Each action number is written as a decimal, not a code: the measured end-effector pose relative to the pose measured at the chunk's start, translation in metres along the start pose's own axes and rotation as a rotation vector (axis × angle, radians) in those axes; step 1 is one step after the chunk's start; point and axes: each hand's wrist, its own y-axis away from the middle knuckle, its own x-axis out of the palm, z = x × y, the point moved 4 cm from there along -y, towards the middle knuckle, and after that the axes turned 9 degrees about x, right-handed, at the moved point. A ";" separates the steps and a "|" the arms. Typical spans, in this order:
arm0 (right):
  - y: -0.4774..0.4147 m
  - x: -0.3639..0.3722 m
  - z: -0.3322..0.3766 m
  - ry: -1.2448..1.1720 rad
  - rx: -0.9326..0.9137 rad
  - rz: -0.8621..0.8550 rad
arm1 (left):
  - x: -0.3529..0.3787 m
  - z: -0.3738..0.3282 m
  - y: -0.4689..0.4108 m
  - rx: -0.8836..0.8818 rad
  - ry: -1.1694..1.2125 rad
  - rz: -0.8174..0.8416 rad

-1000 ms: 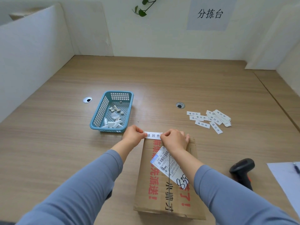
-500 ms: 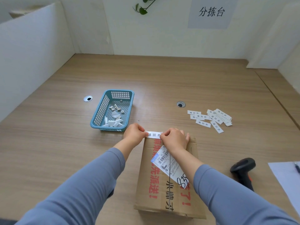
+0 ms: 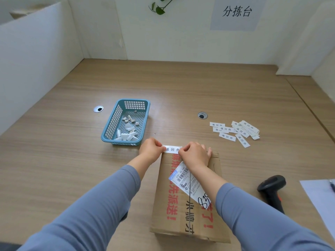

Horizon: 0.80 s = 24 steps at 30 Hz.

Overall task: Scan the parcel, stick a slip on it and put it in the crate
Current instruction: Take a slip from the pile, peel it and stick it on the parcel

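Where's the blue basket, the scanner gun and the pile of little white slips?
blue basket (image 3: 110, 125), head view, left mesh wall.
scanner gun (image 3: 271, 185), head view, black head.
pile of white slips (image 3: 241, 130), head view, slip mid-pile.

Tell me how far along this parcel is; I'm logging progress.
Scanning looks finished, though unconfirmed: the scanner lies on the desk. In hand: the left hand and right hand pinch a slip by its ends at the far edge of the parcel; whether it is stuck down is unclear. Left: pressing it on and putting the parcel in a crate; none large enough is in view.
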 end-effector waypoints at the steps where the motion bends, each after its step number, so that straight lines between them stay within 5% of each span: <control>1: 0.000 0.000 0.000 0.010 0.003 0.004 | 0.001 0.002 0.000 -0.003 0.018 0.000; 17: 0.000 -0.006 -0.015 -0.151 -0.011 -0.089 | 0.025 0.030 0.012 -0.168 0.545 0.030; 24: 0.010 0.012 -0.001 0.102 0.038 -0.089 | 0.050 0.018 0.022 -0.132 0.588 0.040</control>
